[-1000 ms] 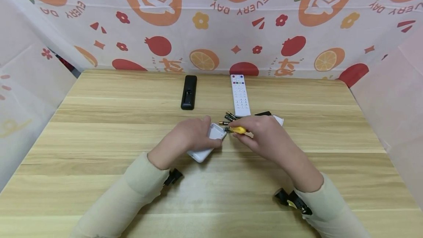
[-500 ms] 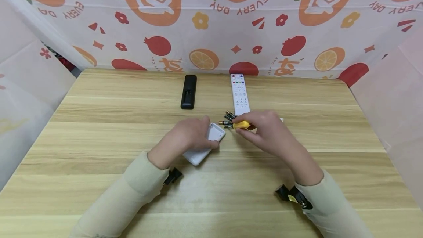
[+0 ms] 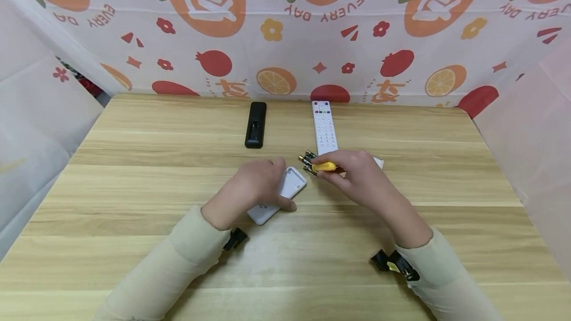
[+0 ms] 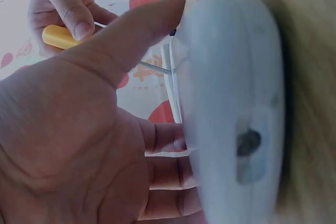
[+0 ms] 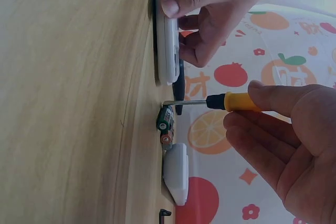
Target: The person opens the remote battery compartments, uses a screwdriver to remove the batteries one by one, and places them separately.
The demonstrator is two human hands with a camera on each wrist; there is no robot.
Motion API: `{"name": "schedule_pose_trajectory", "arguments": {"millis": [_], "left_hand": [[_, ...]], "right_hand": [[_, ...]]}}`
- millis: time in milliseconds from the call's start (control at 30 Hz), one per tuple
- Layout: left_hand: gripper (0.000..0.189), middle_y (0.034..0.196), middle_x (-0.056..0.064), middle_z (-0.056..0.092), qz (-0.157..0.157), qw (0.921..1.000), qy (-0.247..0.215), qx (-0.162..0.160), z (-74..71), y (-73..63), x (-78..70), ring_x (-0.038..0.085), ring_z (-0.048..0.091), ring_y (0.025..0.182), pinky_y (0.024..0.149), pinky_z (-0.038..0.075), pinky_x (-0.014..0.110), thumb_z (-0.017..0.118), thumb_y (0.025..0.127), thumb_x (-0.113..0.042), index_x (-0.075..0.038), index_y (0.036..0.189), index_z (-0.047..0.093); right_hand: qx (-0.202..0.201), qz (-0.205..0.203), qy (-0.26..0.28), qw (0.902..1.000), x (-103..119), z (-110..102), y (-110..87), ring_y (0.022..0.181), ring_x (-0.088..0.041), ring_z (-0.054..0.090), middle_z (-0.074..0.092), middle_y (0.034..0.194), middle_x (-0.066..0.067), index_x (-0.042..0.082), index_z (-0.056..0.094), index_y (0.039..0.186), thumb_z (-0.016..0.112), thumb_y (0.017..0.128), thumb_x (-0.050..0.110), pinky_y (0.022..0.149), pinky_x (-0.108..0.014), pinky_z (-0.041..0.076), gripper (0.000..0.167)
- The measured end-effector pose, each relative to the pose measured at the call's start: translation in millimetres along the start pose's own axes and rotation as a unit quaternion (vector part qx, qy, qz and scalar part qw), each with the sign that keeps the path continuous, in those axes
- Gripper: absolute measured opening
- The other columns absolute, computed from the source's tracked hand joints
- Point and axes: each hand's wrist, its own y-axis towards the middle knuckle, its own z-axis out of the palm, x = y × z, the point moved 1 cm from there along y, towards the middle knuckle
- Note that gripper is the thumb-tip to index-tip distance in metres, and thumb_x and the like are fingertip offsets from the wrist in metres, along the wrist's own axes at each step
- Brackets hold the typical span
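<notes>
My left hand (image 3: pixel 263 182) holds a white remote control (image 3: pixel 292 182) on the table, thumb along its near edge and fingers on the far side. The remote lies slanted, with an open recess at its upper end. In the left wrist view, one rounded end of the remote (image 4: pixel 231 87) shows a dark spot in a small window. My right hand (image 3: pixel 361 175) pinches a screwdriver (image 5: pixel 239 102) by its yellow and black handle. The screwdriver's metal shaft reaches several small batteries (image 5: pixel 165 119), its tip right at them. These batteries (image 3: pixel 306 158) lie bunched just beyond the remote's recessed end.
Farther back on the wooden table (image 3: pixel 156 162) lie a black remote control (image 3: pixel 256 125) and a white remote control with many buttons (image 3: pixel 324 125). A white corner (image 3: pixel 378 162) sticks out behind my right hand. A printed cloth (image 3: pixel 312 38) hangs along the table's back edge.
The screwdriver has moved from the remote's recessed end to the batteries, slightly right and away. The batteries now sit closer together. My left thumb has slid nearer, and the remote has shifted slightly.
</notes>
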Motion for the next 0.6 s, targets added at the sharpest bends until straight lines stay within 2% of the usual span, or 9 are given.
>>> {"name": "schedule_pose_trajectory", "arguments": {"millis": [167, 333, 467, 600], "left_hand": [[0.08, 0.098, 0.009, 0.063, 0.018, 0.9992, 0.028, -0.021, -0.8, -0.8, -2.7, 0.021, 0.058, 0.078, 0.063, 0.049, 0.033, 0.079, 0.073, -0.062, -0.006, 0.122, 0.05], [0.079, 0.106, 0.01, 0.064, 0.055, 0.9975, 0.029, -0.034, -1.4, -4.2, -1.9, 0.021, 0.059, 0.085, 0.069, 0.051, 0.035, 0.076, 0.076, -0.06, -0.004, 0.126, 0.051], [0.073, 0.107, 0.009, 0.061, 0.084, 0.9953, 0.014, -0.046, -8.5, -9.8, 2.2, 0.02, 0.058, 0.084, 0.068, 0.05, 0.035, 0.075, 0.078, -0.054, -0.006, 0.127, 0.05], [0.071, 0.11, 0.009, 0.058, 0.114, 0.9899, 0.032, -0.078, -25.0, -12.8, 7.9, 0.021, 0.057, 0.084, 0.068, 0.049, 0.035, 0.078, 0.075, -0.045, -0.01, 0.13, 0.049]], "right_hand": [[-0.016, 0.012, 0.019, 0.9996, -1.7, -6.1, -0.8, 0.081, -0.008, 0.065, 0.074, 0.104, 0.002, 0.014, 0.075, 0.113, 0.079, 0.087, 0.02, 0.072, -0.029, 0.058, 0.027], [-0.073, 0.043, 0.055, 0.9948, -5.0, -18.7, -3.8, 0.076, -0.008, 0.065, 0.073, 0.098, 0.003, 0.015, 0.073, 0.113, 0.078, 0.088, 0.026, 0.069, -0.027, 0.058, 0.027], [-0.131, 0.069, 0.116, 0.9822, -8.2, -32.2, -6.7, 0.069, -0.013, 0.064, 0.073, 0.092, -0.001, 0.012, 0.065, 0.12, 0.076, 0.089, 0.02, 0.064, -0.025, 0.056, 0.034], [-0.178, 0.09, 0.187, 0.962, -11.7, -45.6, -9.4, 0.066, -0.019, 0.062, 0.073, 0.087, -0.005, 0.01, 0.051, 0.128, 0.072, 0.091, 0.012, 0.063, -0.023, 0.053, 0.042]]}}
